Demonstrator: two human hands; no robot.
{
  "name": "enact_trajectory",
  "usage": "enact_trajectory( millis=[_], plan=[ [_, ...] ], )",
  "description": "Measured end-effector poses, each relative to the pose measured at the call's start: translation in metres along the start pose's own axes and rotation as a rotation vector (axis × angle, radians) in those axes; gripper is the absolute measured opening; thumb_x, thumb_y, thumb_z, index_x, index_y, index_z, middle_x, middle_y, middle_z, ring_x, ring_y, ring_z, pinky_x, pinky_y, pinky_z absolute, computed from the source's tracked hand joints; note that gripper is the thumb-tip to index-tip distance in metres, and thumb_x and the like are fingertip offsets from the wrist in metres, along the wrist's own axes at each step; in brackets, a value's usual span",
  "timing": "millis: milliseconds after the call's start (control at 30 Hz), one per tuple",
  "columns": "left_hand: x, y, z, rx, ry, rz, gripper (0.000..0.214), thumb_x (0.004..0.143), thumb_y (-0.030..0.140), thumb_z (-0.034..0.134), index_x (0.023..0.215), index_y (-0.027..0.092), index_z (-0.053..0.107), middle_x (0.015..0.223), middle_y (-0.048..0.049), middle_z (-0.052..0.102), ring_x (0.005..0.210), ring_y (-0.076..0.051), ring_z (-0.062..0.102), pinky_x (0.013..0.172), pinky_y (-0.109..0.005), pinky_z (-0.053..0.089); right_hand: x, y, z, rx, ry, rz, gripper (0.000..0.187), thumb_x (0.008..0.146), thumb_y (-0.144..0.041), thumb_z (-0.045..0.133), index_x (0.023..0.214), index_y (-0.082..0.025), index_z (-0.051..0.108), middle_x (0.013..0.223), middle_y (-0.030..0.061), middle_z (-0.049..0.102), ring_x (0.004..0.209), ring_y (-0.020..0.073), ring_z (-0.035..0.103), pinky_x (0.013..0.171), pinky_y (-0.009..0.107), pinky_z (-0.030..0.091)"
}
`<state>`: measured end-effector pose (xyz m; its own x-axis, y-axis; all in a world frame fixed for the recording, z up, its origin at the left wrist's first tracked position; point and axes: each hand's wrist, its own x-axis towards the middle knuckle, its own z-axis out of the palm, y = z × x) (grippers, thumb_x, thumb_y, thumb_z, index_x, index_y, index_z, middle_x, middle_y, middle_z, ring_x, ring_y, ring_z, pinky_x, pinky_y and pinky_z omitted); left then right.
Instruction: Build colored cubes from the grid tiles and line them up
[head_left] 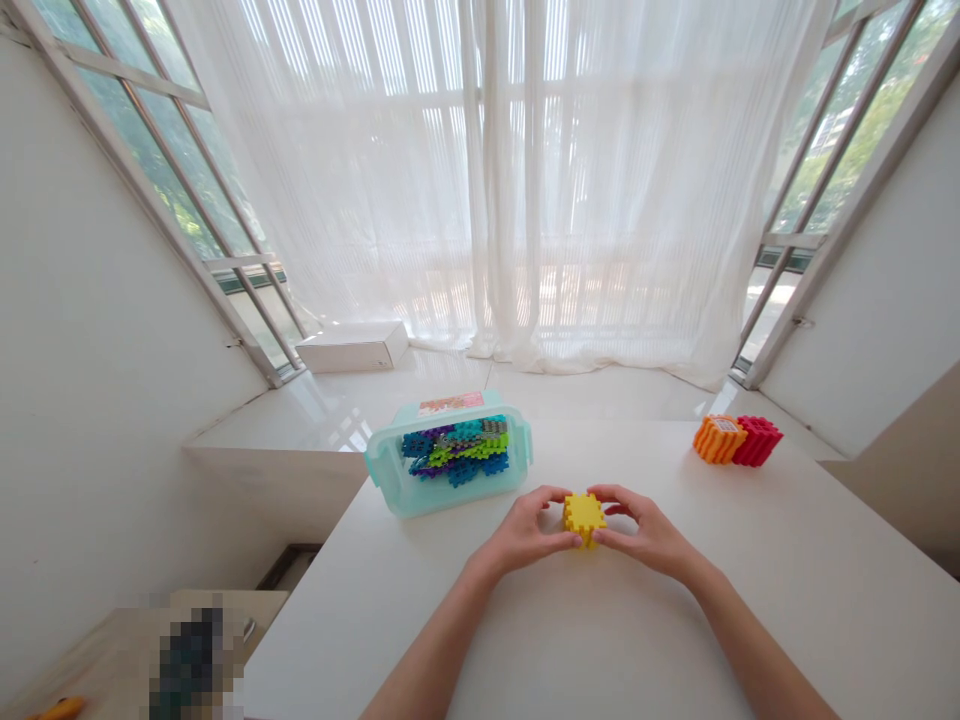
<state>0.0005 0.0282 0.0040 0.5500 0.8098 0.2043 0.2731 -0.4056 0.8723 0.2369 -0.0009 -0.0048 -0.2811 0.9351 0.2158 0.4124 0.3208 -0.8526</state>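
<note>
A small stack of yellow interlocking tiles [584, 512] with notched edges stands on the white table in front of me. My left hand [531, 528] grips its left side, thumb at the near face and fingers at the far corner. From the right, my right hand [639, 526] holds it the same way. The underside of the stack is hidden. Left of my hands is a light teal plastic bin [420, 503], holding several blue, purple, turquoise and lime-green notched tiles [459, 455].
At the table's far right stand an orange tile stack [718, 440] and a red tile stack [757, 442], side by side. A white box [352, 347] lies on the ledge beneath the sheer curtain [600, 180]. The white table's [345, 620] left edge slopes down beside a lower wooden surface.
</note>
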Motion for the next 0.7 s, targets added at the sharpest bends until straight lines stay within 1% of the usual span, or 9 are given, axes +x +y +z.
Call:
enact_trajectory(
  millis=[167,367,500,700],
  plan=[
    [0.000,-0.002,0.001,-0.017,-0.007,0.015,0.052,0.072,0.040,0.078,0.118,0.021,0.060,0.116,-0.0054,0.067,0.105,-0.022,0.062,0.095,-0.034,0.047,-0.001,0.001,0.000,-0.050,0.012,0.004,0.050,0.076,-0.033,0.075,0.123,-0.026,0.059,0.122,0.0066,0.066,0.106,0.0267,0.065,0.094,0.047,0.056],
    [0.000,0.001,0.001,-0.009,-0.017,0.009,0.052,0.072,0.039,0.078,0.117,0.021,0.059,0.115,-0.0053,0.067,0.103,-0.022,0.062,0.092,-0.033,0.048,-0.001,-0.009,-0.001,-0.114,0.024,-0.050,0.047,0.077,-0.032,0.073,0.121,-0.026,0.059,0.119,0.0055,0.067,0.105,0.0255,0.065,0.093,0.046,0.055],
    [-0.001,0.001,0.002,-0.015,-0.019,0.017,0.051,0.071,0.038,0.078,0.115,0.021,0.059,0.111,-0.0042,0.068,0.100,-0.021,0.063,0.094,-0.033,0.048,-0.002,-0.014,-0.001,-0.136,0.024,-0.065,0.045,0.077,-0.028,0.073,0.119,-0.026,0.058,0.118,0.0043,0.067,0.104,0.0240,0.065,0.093,0.044,0.055],
    [0.000,0.000,0.002,-0.023,-0.033,0.025,0.059,0.069,0.035,0.080,0.122,0.022,0.058,0.118,-0.0055,0.066,0.107,-0.022,0.061,0.096,-0.033,0.047,-0.002,-0.017,-0.001,-0.134,0.017,-0.098,0.043,0.077,-0.024,0.071,0.118,-0.026,0.058,0.117,0.0036,0.067,0.103,0.0233,0.064,0.091,0.042,0.055]
  ],
)
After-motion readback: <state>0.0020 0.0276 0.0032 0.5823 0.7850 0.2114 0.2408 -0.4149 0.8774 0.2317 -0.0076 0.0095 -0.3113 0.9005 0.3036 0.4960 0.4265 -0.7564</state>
